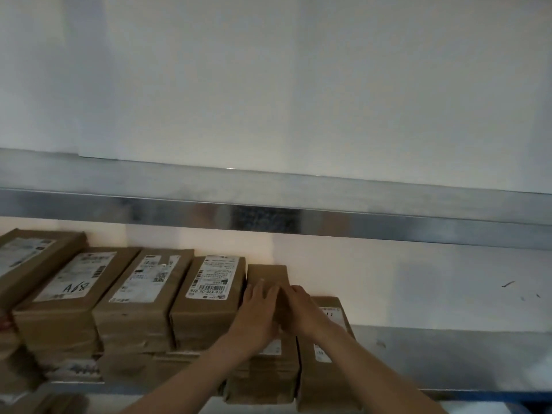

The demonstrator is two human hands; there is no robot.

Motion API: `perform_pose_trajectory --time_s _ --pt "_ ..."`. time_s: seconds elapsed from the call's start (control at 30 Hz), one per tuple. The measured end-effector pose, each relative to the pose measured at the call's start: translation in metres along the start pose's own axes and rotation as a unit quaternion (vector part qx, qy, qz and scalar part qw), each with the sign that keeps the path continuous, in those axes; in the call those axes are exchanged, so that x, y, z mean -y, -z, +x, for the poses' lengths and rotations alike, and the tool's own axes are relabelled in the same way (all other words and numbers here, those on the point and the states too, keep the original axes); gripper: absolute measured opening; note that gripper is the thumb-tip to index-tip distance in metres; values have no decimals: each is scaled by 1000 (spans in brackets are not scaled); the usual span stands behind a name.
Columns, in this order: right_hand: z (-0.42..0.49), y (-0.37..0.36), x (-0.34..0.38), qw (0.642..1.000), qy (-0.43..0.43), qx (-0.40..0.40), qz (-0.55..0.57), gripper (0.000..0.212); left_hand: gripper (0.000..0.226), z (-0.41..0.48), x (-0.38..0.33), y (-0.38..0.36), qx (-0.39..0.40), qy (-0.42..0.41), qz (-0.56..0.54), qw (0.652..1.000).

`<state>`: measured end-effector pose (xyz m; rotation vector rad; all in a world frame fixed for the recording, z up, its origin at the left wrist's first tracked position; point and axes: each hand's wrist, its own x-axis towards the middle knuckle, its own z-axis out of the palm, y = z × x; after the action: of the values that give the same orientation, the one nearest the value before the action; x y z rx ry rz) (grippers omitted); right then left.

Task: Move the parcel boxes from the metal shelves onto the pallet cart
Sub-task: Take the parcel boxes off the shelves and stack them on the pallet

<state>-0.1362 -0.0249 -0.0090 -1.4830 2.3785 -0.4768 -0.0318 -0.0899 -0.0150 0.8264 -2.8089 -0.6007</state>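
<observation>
1. Rows of labelled parcel boxes point(206, 294) fill the metal shelf point(448, 348).
2. The left hand point(257, 312) lies flat-fingered on the plain brown box point(267, 274), still shelved.
3. The right hand point(301, 309) rests there too; I cannot tell whether it grips.
4. This looks like the pickup step; next, clamp its sides and lift it clear.

White wall point(298, 85) behind, plain, fills upper view; greyer in shade at left. Few short dark scuff marks point(507, 284) on white surface low at right.

White back wall point(268, 85), dim light, warmer glow low down. Galv. shelf beam point(268, 216) across mid-frame w/ dull reflections.
</observation>
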Motion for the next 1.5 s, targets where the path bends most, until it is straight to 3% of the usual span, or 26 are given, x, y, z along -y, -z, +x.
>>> perform_pose_trajectory --time_s 0.1,0.27,0.6,0.87,1.1,1.5 --pt "4 -2 -2 1000 -11 -8 23 67 74 4 2 -9 -20 17 -23 999" --pt "1 2 -3 999 -12 -21 44 67 78 6 4 -24 -75 16 -87 993" --pt "5 0 -15 995 -27 -7 96 86 94 17 9 -28 -39 63 -203 976" --pt "-15 -3 -30 992 -14 -25 121 86 86 6 -5 -30 -65 53 -183 980" --pt "-67 24 -83 989 -42 -84 116 89 85 -4 -76 -40 -58 -10 -162 985" --pt "-251 94 -231 964 -175 -171 104 91 87 -12 -270 -122 85 -193 -201 957"
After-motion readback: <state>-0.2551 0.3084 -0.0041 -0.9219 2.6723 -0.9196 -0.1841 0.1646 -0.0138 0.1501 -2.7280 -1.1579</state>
